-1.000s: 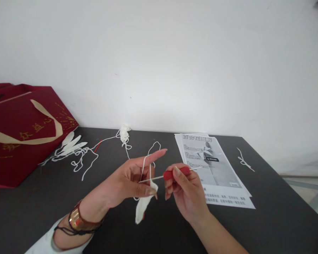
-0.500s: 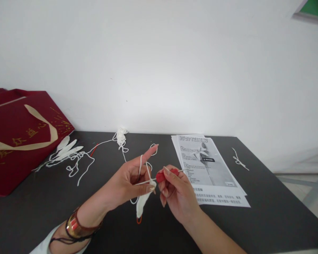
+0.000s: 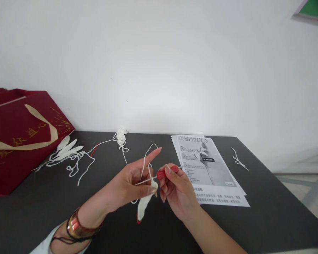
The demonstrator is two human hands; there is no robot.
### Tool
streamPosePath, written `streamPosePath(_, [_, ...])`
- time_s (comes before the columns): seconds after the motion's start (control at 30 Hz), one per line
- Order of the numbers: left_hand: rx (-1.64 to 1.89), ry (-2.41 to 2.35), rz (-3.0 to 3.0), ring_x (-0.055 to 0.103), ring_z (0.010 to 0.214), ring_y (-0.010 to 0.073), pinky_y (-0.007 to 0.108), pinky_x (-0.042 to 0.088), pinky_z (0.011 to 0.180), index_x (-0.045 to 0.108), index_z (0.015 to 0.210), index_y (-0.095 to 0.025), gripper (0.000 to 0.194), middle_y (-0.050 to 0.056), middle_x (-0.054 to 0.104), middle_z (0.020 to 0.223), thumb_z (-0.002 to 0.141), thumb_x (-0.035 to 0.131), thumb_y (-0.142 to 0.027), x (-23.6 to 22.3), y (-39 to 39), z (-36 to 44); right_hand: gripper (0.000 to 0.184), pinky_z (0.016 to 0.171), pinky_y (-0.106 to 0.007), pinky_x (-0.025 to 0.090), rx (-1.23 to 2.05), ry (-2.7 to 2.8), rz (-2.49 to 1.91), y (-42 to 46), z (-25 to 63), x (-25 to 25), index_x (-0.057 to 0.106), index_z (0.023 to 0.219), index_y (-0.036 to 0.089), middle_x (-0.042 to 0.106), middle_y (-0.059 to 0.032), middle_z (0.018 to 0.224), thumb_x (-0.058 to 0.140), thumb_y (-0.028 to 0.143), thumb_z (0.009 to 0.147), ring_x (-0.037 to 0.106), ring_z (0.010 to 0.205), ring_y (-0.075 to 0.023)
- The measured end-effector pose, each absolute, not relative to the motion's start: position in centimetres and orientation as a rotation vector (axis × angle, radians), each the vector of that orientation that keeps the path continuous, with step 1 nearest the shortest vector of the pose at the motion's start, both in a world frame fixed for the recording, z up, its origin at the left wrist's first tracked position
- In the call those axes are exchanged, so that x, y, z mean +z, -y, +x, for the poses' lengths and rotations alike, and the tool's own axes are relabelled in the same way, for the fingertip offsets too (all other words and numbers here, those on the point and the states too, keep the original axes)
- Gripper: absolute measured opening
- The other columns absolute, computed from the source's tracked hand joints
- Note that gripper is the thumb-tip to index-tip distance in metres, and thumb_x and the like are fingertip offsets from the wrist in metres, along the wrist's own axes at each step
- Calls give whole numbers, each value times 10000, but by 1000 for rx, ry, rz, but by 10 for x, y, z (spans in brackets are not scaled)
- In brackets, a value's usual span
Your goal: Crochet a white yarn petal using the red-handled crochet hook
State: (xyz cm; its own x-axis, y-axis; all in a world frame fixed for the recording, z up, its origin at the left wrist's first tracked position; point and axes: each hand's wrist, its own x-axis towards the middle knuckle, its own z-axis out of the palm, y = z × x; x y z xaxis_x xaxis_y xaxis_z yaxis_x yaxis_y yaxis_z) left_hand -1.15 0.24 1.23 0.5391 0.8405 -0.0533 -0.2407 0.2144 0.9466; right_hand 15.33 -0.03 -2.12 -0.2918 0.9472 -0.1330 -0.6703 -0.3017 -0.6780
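Between the thumb and fingers of my left hand (image 3: pixel 134 181) is pinched a white crocheted petal (image 3: pixel 145 204), which hangs downward. A red-orange stitch marker (image 3: pixel 139 218) shows at its lower tip. White yarn loops over my raised left index finger and runs down to the petal's top. My right hand (image 3: pixel 178 190) grips the red handle of a crochet hook (image 3: pixel 167 171); its thin metal shaft points left across the top of the petal, by the yarn. The hook's exact tip is too small to make out.
Several white petals (image 3: pixel 67 150) with loose yarn tails lie at the left by a dark red gift bag (image 3: pixel 21 141). A white yarn bundle (image 3: pixel 121 135) rests near the wall. Printed sheets (image 3: pixel 209 165) lie at the right, with a short yarn piece (image 3: pixel 238 160) beyond.
The left index finger has shifted slightly right and down, and the yarn loop around it stands wider. The petal has swung a little to the right. The hook's shaft tilts more.
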Motion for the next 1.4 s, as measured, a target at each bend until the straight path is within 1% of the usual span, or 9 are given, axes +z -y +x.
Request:
streamPosePath(0.17, [751,-765,1234,444,621,101,234,357,582,366,1469,-326,807,-55,498,727,767,716,-135,16,-2,-14,223,318,-123,407,1822,612,-655,-1,156,-22,677,741,159,612,40,536,741,364,800,468,370,-49])
streamPosePath(0.37, [687,-818,1186,429,555,90,213,352,507,409,1447,-320,784,-69,478,686,750,749,-207,18,-3,-16,208,547,-171,527,1626,698,-678,-2,155,-18,700,724,164,680,9,670,779,353,760,605,545,-77])
streamPosePath(0.5, [760,-831,1106,425,579,89,207,319,512,390,1454,-332,792,-63,494,708,758,745,-201,15,-3,-16,209,376,-166,485,1581,767,-738,1,153,-24,709,826,181,697,-12,726,731,387,799,574,508,-98])
streamPosePath(0.63, [750,-824,1112,365,560,83,220,262,516,357,1470,-326,835,-81,464,669,748,742,-156,13,-3,-15,221,293,-138,424,1673,799,-724,2,152,-29,703,881,193,634,28,587,701,406,825,489,379,-68])
streamPosePath(0.8, [712,-767,1110,426,570,86,230,277,532,345,1477,-302,850,-64,530,704,736,725,-131,16,-2,-15,244,346,-148,495,1778,787,-685,0,152,-28,729,855,174,653,0,674,729,410,794,556,501,-89])
streamPosePath(0.87, [711,-779,1117,448,559,91,235,297,537,330,1485,-290,850,-69,533,678,745,716,-128,17,-2,-15,235,338,-147,498,1820,801,-684,-1,152,-28,735,875,171,644,11,609,761,379,768,562,475,-91])
streamPosePath(1.03, [682,-745,1110,614,738,180,318,416,682,276,1504,-295,835,-10,648,793,789,691,-176,16,-2,-13,225,398,-166,551,1881,768,-698,0,150,-27,744,851,164,699,2,585,842,255,671,616,442,-95])
streamPosePath(1.3, [832,-886,1148,566,675,136,264,382,614,363,1473,-248,788,-56,545,694,779,737,-232,11,-5,-14,185,463,-161,565,1712,703,-761,-2,152,-22,761,755,147,691,6,527,873,214,624,626,432,-87])
streamPosePath(1.4, [877,-917,1090,570,671,132,257,381,607,330,1488,-228,839,-41,585,705,766,758,-243,13,-4,-11,171,489,-162,563,1632,717,-773,-1,152,-22,767,760,163,718,-4,587,871,209,632,644,461,-91])
